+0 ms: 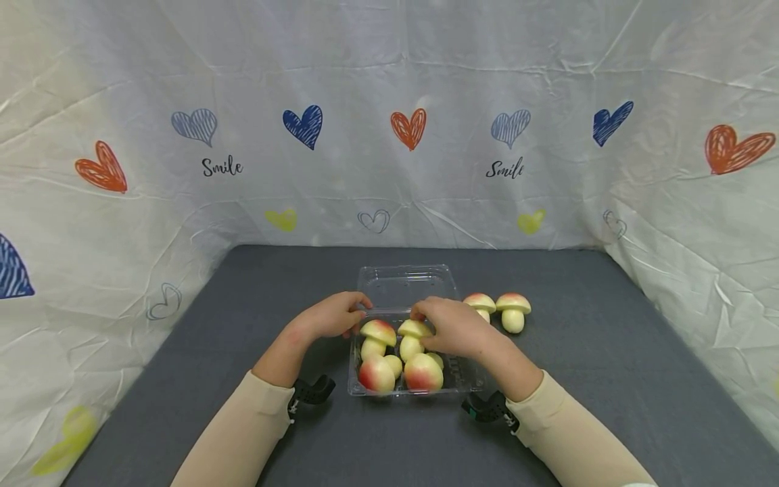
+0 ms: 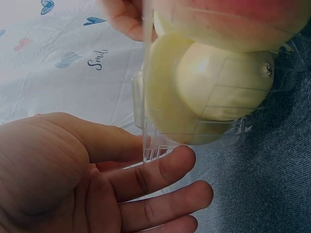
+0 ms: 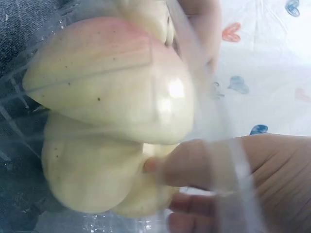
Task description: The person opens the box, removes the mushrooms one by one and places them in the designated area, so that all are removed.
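Note:
A clear plastic box (image 1: 355, 379) stands on the table with its lid (image 1: 408, 287) folded back. Several toy mushrooms with pale yellow stems and red-tinted caps lie inside, among them a front-left mushroom (image 1: 376, 374) and a back-left mushroom (image 1: 377, 333). My left hand (image 1: 331, 315) pinches the box's back-left corner between thumb and index finger (image 2: 177, 162), the other fingers spread. Inside the box, my right hand (image 1: 456, 327) holds a mushroom (image 1: 412, 345) in the back row, its thumb (image 3: 182, 162) against it. In the right wrist view the other fingertips are partly hidden.
Two more mushrooms lie on the dark table (image 1: 292, 270) right of the box: a nearer one (image 1: 481, 302), partly covered by my right hand, and a farther one (image 1: 513, 311). A white curtain (image 1: 347, 169) printed with hearts encloses the back and sides.

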Available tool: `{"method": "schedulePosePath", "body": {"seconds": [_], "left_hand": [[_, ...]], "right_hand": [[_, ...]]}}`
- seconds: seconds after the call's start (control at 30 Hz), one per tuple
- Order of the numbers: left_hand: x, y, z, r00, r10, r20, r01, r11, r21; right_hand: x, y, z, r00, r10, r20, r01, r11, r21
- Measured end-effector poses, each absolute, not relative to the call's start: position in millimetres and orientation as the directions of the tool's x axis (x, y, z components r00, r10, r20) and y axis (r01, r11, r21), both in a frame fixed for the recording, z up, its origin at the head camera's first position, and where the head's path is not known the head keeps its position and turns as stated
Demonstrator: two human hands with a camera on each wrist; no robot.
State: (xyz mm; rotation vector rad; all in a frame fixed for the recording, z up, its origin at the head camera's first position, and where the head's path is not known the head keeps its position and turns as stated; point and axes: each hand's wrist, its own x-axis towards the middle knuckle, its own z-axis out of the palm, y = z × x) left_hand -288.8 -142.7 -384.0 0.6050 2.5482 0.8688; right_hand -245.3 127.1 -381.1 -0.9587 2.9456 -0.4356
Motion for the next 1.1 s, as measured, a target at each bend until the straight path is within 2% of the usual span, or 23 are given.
{"method": "schedulePosePath", "body": {"seconds": [0.3, 0.7, 1.1], "left_hand": [[-287, -141, -382, -0.834, 0.507, -0.218, 0.266, 0.716, 0.645], [-287, -143, -383, -0.841, 0.5, -0.207, 0.271, 0.72, 0.639], [-285, -142, -382, -0.836, 0.509, -0.204, 0.285, 0.721, 0.631]], "right_hand": [[-244, 133, -377, -0.808, -0.578, 0.117, -0.587, 0.77, -0.25], [-244, 131, -377, -0.824, -0.566, -0.003, -0.523, 0.763, -0.381], [-242, 135, -370, -0.838, -0.546, -0.011, -0.521, 0.804, -0.287]]}}
